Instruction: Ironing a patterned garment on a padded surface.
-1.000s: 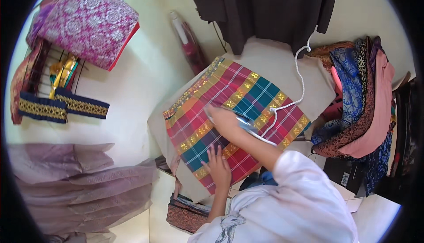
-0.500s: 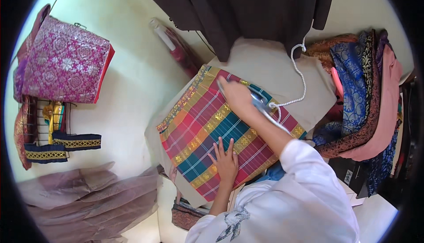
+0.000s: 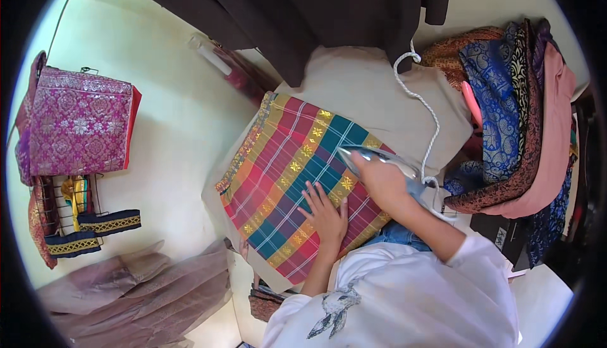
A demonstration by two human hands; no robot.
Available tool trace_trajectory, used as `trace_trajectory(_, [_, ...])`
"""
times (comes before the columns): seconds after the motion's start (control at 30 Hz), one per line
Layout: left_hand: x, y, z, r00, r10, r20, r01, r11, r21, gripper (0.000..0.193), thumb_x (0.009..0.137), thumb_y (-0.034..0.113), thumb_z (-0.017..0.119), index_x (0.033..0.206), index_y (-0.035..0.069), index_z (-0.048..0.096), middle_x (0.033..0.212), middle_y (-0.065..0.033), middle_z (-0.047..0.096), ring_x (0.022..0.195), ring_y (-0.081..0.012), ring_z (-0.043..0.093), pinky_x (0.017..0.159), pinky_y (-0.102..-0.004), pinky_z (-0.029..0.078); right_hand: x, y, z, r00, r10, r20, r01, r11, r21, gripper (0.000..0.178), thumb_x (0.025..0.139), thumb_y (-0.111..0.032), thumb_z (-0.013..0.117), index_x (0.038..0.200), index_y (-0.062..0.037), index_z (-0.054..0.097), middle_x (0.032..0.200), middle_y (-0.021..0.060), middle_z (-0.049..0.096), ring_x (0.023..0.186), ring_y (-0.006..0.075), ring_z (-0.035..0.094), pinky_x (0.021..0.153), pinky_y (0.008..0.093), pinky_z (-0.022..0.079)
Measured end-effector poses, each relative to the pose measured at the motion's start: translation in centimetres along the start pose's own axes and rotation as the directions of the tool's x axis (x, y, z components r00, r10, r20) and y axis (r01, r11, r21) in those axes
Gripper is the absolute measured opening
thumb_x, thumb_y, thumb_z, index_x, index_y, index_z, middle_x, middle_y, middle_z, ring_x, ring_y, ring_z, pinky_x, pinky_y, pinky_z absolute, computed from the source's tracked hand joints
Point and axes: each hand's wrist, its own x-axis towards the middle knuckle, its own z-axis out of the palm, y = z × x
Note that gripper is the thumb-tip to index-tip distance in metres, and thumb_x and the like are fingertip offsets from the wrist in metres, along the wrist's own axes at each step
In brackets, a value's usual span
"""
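A plaid cloth point(image 3: 297, 139) in red, teal and gold with flower motifs lies spread over a beige padded surface point(image 3: 354, 89). My right hand point(image 3: 379, 180) is closed around the handle of a clothes iron point(image 3: 401, 164), whose shiny tip rests at the cloth's right part. From the back of the iron a white braided cord point(image 3: 433, 120) runs up toward the wall. My left hand point(image 3: 325, 218) lies flat on the cloth's near part, fingers spread. Part of the iron's body is hidden behind my right hand.
A dark jacket point(image 3: 303, 16) hangs at the far side. Folded patterned fabrics point(image 3: 496, 108) are piled on the right. A magenta brocade cloth point(image 3: 82, 120) hangs on the left wall above navy trim pieces point(image 3: 110, 221); sheer brown fabric point(image 3: 139, 291) lies at lower left.
My right hand has drawn the iron from the cloth's upper part back toward its right edge. My left hand stays flat on the cloth. The whole view has shifted slightly.
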Motion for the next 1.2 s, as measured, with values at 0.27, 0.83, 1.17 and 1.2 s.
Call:
trace_trajectory(0.27, [0.2,1.2,0.5,0.999,0.041,-0.019,-0.04,0.999,0.026,0.075,0.088,0.045,0.047,0.145,0.006,0.017,0.152,-0.0131,0.009,0.139,-0.0349,0.01,0.107,-0.0584,0.005,4.3,-0.4,0.4,0.993,-0.062,-0.1,0.062,0.998,-0.002,0.033,0.079,-0.011,0.056,0.11,-0.0099,0.047,0.079,0.0176,0.061,0.07,0.0349,0.063,0.056,0.0431,0.05])
trace_trajectory(0.83, [0.0,0.9,0.5,0.996,-0.026,-0.081,0.024,0.999,-0.022,0.064,0.09,0.038,0.044,0.143,0.008,0.025,0.15,-0.0093,0.019,0.138,-0.0297,0.018,0.109,-0.0542,0.011,3.1,-0.1,0.3,0.986,-0.165,-0.005,0.165,0.985,-0.046,0.03,0.082,-0.019,0.056,0.109,-0.0112,0.044,0.073,0.0185,0.061,0.07,0.0382,0.061,0.059,0.0478,0.048])
trace_trajectory(1.17, [0.2,1.0,0.2,0.994,-0.042,-0.103,0.031,0.994,-0.105,0.059,0.09,0.028,0.042,0.142,0.006,0.026,0.149,-0.0092,0.022,0.138,-0.0286,0.021,0.11,-0.0505,0.011,5.8,-2.0,1.6,0.967,-0.242,-0.082,0.237,0.969,-0.069,0.027,0.082,-0.018,0.057,0.105,-0.0106,0.046,0.073,0.0187,0.061,0.07,0.0382,0.061,0.058,0.0479,0.048])
trace_trajectory(1.2, [0.2,0.8,0.4,0.993,-0.047,-0.106,0.035,0.993,-0.114,0.058,0.09,0.028,0.042,0.142,0.006,0.026,0.149,-0.0091,0.022,0.138,-0.0285,0.021,0.11,-0.0502,0.012,8.0,-2.7,2.5,0.944,-0.296,-0.144,0.289,0.955,-0.07,0.026,0.082,-0.018,0.056,0.105,-0.0104,0.046,0.074,0.019,0.061,0.071,0.0384,0.062,0.059,0.0476,0.048])
